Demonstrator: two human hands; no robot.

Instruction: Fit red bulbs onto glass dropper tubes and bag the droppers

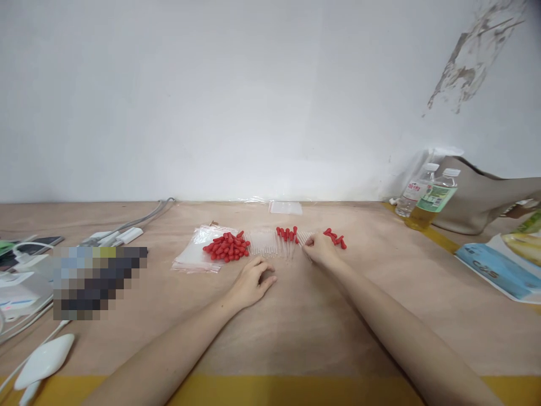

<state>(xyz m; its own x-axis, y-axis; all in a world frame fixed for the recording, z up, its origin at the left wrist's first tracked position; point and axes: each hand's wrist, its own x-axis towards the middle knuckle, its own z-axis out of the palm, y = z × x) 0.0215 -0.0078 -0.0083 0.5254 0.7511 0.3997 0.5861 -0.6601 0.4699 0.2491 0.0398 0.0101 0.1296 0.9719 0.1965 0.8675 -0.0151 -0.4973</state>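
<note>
My right hand pinches at the near end of a row of thin glass dropper tubes; what looks like one tube is at its fingertips, partly hidden. Just left of it lie several droppers fitted with red rubber bulbs. My left hand rests on the table with thumb and fingers apart, holding nothing. Beyond it is a row of clear glass tubes without bulbs. A heap of red rubber bulbs sits beside them, partly on clear plastic bags. A few more red bulbs lie past my right hand.
A small clear bag lies near the wall. On the right stand two bottles, a grey-brown bag and a blue packet. Cables, chargers and a white mouse-like device crowd the left side.
</note>
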